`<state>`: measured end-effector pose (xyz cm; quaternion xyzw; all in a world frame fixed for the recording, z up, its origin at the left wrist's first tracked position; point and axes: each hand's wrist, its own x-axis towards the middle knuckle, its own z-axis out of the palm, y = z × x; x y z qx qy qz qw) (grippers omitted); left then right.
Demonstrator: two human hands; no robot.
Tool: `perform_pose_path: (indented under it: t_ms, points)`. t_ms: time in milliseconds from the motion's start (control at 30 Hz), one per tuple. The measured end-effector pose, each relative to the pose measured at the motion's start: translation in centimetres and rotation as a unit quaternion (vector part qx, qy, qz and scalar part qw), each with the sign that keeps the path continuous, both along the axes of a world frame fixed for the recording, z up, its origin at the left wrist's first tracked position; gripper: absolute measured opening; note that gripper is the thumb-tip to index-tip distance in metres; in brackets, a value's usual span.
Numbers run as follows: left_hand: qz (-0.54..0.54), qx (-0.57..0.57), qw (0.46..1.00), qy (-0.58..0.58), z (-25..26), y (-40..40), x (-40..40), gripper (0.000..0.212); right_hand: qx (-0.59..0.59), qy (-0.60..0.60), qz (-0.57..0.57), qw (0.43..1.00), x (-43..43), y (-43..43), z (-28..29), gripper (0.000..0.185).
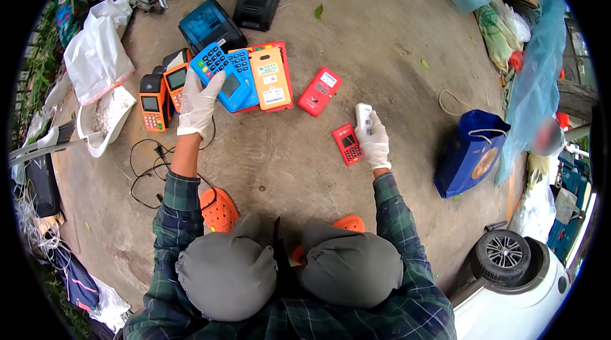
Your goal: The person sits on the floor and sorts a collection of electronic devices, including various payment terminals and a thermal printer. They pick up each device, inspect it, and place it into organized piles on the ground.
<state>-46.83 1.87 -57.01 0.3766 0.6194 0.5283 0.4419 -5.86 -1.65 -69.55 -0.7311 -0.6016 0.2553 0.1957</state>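
My left hand [196, 106], in a white glove, grips a blue card payment terminal [215, 64] by its lower left edge, keypad up. It overlaps a second blue terminal [247, 75] and lies near a yellow-orange terminal [272, 77], face down with labels, on red devices mostly hidden below. My gloved right hand [374, 144] holds a small white handheld device [363, 114], its face partly covered by fingers. Just left of that hand is a red card reader [347, 143] with keypad up. Another red reader [321, 90] rests back side up farther off.
Orange terminals [152, 108] stand left of my left hand. Behind are a teal-lidded printer [210, 22] and a black receipt printer [260, 1]. A black cable [143, 175] is tangled on the concrete. A blue paper bag [465, 158] stands right; a white dustpan [95, 139] lies left.
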Motion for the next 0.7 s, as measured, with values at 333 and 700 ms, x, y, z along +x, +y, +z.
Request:
perform_pose_path:
  t_ms: [333, 700]
  points:
    - [0.105, -0.007, 0.986, 0.131, -3.8, 0.3, 0.4, 0.049, -0.204, 0.659, -0.005, 0.724, -17.1, 7.2, 14.9, 0.044]
    - [0.053, 0.091, 0.968, 0.229, -7.3, 0.8, 3.3, 0.061, 0.197, 0.134, 0.198, 0.951, -21.2, 6.9, 6.3, 0.057]
